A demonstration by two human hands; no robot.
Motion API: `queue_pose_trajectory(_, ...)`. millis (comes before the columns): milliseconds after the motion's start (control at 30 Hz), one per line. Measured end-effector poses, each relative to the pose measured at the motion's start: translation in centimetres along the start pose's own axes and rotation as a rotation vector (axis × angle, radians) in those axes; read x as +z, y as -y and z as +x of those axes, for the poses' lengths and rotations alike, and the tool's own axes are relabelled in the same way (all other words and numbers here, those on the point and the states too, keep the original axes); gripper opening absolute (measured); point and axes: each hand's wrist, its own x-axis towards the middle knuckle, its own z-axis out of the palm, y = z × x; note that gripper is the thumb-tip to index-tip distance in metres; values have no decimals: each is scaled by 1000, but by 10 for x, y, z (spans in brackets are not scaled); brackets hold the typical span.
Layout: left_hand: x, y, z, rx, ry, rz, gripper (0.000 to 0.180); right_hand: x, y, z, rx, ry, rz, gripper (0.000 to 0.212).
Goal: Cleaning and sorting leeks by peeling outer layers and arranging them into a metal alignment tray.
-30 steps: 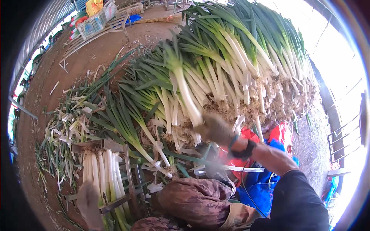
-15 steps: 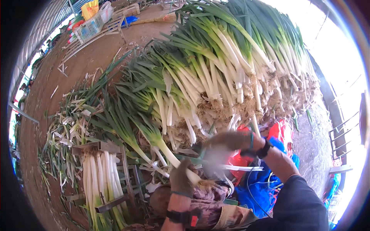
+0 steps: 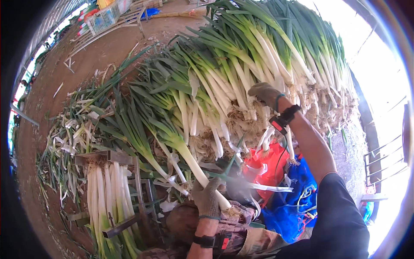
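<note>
My left hand (image 3: 206,197), in a dirty work glove, is wrapped round the white shank of a leek (image 3: 193,165) near its root end. That leek slants up and left, its green leaves lying toward the pile. Gloved as well, my right hand (image 3: 265,94) reaches onto the big leek pile (image 3: 224,82), over the white stalks just above the roots. Its fingers curl downward and are partly hidden, so I cannot tell whether a stalk is in them. A loose whitish strip of leaf (image 3: 271,188) sticks out to the right of my left hand.
At lower left a metal frame (image 3: 137,181) holds a row of leeks (image 3: 105,185). Leaf scraps (image 3: 71,138) litter the ground beyond it. Red plastic (image 3: 276,166) and blue plastic (image 3: 293,205) lie right of my lap. A basket (image 3: 103,19) sits on a rack at far left.
My right hand has moved up and away from beside my left hand to the leek pile. My left hand keeps its hold on the leek, whose rooted end shows more plainly.
</note>
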Motion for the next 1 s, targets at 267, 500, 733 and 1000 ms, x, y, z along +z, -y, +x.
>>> queue_pose_trajectory(267, -5, -6, -9, -36, 97, 0, 25, 83, 67, -154, -43, -161, 521, 34)
queue_pose_trajectory(500, -5, 10, -3, -4, 120, 120, 27, 172, 65, -246, 136, -129, 846, 41)
queue_pose_trajectory(733, -12, 28, 6, -79, 136, 285, 36, 230, 45, -291, -319, -38, -144, 45)
queue_pose_trajectory(1000, -17, 14, -16, -316, 135, 92, 39, 258, 43, -338, -168, 212, 97, 49)
